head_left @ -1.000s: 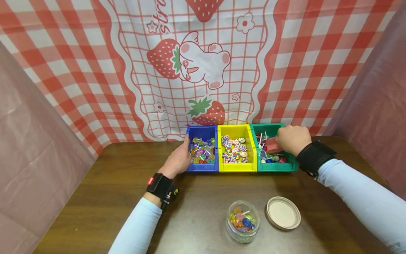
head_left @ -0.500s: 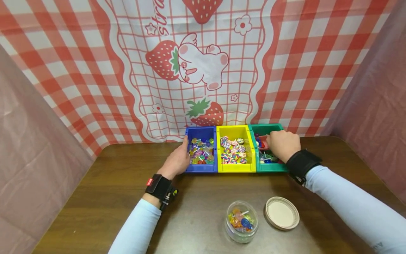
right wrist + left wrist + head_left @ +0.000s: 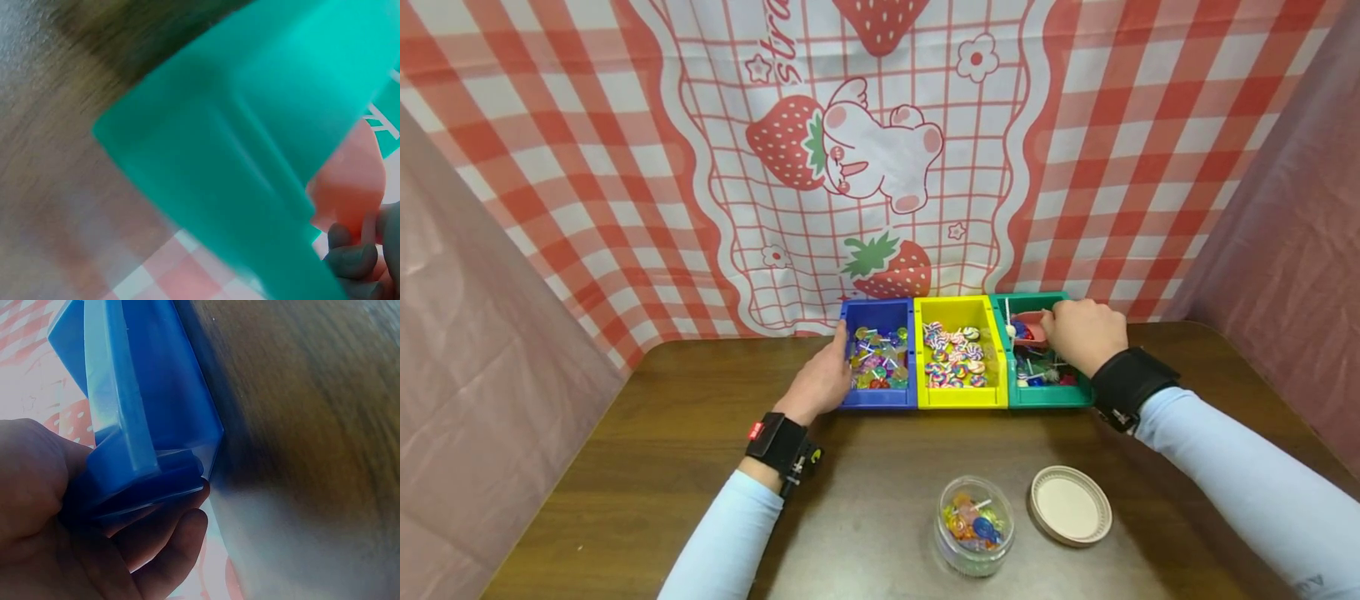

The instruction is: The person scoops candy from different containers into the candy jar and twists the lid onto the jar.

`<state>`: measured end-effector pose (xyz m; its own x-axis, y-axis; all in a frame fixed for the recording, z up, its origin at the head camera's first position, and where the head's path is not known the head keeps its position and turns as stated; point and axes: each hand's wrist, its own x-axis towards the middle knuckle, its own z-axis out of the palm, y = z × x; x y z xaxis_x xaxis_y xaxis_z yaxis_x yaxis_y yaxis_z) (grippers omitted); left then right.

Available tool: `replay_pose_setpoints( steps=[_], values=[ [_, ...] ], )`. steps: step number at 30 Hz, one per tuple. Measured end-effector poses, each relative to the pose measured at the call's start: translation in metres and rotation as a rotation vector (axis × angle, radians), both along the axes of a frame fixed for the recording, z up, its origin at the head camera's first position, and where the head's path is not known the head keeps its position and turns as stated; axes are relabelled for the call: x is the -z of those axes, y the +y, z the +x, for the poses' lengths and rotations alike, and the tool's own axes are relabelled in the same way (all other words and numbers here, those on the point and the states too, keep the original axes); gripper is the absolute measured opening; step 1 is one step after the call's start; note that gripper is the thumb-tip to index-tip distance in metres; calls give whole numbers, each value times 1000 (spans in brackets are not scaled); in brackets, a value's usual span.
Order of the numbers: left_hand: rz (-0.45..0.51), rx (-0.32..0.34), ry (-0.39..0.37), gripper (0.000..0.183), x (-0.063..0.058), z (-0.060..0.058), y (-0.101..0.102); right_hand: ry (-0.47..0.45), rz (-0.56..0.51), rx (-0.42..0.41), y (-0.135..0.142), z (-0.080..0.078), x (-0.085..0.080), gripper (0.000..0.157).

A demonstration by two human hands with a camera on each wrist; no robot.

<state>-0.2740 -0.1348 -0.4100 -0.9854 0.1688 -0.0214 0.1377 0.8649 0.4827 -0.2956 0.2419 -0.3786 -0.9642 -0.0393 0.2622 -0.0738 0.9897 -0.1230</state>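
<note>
My left hand grips the outer left side of the blue bin. In the left wrist view its fingers curl round the blue bin wall. With my right hand I hold a pink scoop by its handle, inside the green bin. A few red and blue candies lie in the scoop, and a white-stick lollipop stands up at its left edge. The right wrist view shows the scoop beyond the green bin wall, with curled fingers at its handle.
Between the blue and green bins stands a yellow bin of swirl lollipops. Nearer on the wooden table are an open clear jar part full of candies and a round cream lid. A checked strawberry cloth hangs behind.
My right hand has gone left in the green bin, then slightly back right. The scoop now shows red and blue candies in it. My left hand stays at the blue bin.
</note>
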Motion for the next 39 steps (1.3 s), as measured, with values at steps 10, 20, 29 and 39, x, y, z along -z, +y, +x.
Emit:
replay_pose_setpoints(
  steps=[10, 20, 29, 39],
  values=[
    [-4, -7, -8, 71, 1, -1, 0, -53, -82, -7, 18, 5, -8, 40],
    [-8, -1, -6, 71, 2, -1, 0, -45, -143, -75, 36, 12, -8, 43],
    [-23, 21, 28, 71, 1, -1, -1, -56, -235, -135, 43, 29, -11, 49],
    [-25, 23, 20, 72, 0, -1, -1, -53, -296, -257, 31, 67, -36, 48]
  ],
)
